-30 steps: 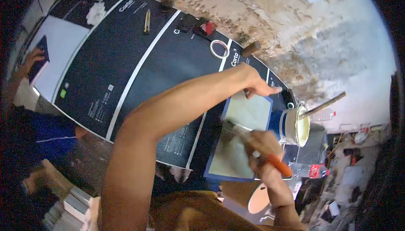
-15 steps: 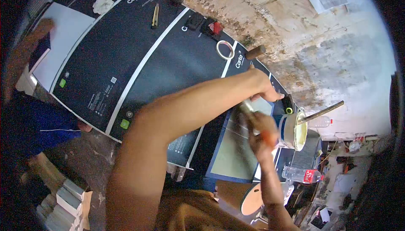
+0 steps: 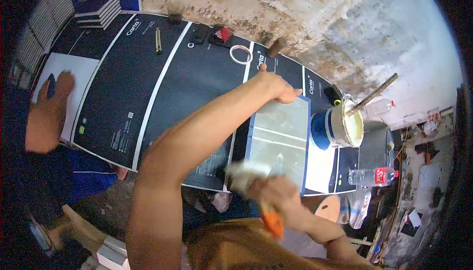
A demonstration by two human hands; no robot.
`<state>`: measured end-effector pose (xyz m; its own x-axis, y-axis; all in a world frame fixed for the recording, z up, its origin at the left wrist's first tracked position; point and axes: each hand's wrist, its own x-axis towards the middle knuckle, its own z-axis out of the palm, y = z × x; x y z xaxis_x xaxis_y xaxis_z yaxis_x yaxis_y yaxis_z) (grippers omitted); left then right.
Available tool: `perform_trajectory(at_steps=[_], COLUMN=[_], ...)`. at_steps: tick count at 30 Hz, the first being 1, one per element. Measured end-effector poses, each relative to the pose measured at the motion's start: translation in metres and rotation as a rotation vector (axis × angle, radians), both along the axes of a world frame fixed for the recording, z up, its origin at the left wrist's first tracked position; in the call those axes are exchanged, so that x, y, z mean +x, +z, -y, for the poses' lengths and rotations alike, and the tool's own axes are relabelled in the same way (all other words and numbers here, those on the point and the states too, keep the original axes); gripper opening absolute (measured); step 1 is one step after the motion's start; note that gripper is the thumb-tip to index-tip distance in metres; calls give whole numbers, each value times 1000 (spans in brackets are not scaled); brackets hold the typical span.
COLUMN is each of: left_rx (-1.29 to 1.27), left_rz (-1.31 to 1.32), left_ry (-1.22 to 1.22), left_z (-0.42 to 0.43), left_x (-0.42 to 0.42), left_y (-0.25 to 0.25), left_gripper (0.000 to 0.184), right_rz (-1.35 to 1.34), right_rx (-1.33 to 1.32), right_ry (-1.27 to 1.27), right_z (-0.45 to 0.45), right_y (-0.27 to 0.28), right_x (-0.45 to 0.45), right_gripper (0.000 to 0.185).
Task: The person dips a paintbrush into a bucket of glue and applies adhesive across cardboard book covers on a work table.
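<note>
My right hand (image 3: 281, 196) is closed round an orange-handled brush (image 3: 272, 220), whose pale bristles are blurred over the lower left edge of a blue-bordered sheet (image 3: 278, 144). Two light strips cross that sheet, and its surface looks wet. My left hand (image 3: 277, 86) rests at the sheet's top edge with thumb and a finger spread apart, nothing in it. Right of the sheet stands a blue and white bucket (image 3: 335, 127) of pale paste with a wooden stick (image 3: 372, 95) in it.
A roll of tape (image 3: 241, 54), a cutter (image 3: 158, 41) and a wooden cylinder (image 3: 276, 48) lie on the black table covering (image 3: 192, 87). Plastic bottles (image 3: 367, 177) stand or lie at right. A co-worker's hand (image 3: 60, 85) is on a white sheet at left.
My right hand and the brush have swung down and left, off the sheet's middle. My left hand stays at its top edge. The view has shifted, and the co-worker's hand has moved on the white sheet.
</note>
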<state>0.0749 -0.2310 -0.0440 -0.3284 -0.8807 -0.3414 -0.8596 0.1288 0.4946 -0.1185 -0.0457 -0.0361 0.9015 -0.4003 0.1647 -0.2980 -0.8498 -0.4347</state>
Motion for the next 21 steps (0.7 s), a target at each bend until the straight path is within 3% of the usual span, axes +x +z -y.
perform_trajectory(at_steps=[2,5,6,8,9,12,15,18,20,21], left_rx=[9,1,18,62,50,19,-6,75,64,51], left_rz=[17,7,20,58,70,61,49,62,67,62], left_ry=[7,25,30,36,36,62,76,78,65,64], left_z=[-1,-2,-2,-4,-6,-3,5,1,5,9], left_x=[-1,-1,-2,-4,-5,-8,-12,-16,-16,-16], left_y=[4,5,6,11,10,6,2,14,7,-2], left_gripper=[78,80,78,73,74,82,96,89,95,96], right_rz=[-124,-64,13,71,-131,-23,7,100,12,5], right_rx=[57,-159,-280,-177,0,67,213,-215,-25,-79], right_ry=[75,-28,-169,-279,-299,50,157,-221,-296,-244], right_z=[-13,20,31,53,40,-17,-7,37,49,25], right_y=[-4,2,11,6,-13,-4,17,18,-8,-14], right_x=[-17,-26,-18,-3,-16,-10,-30,-37,-39,-38], right_gripper=[27,34,35,34,33,28,27,34,35,36])
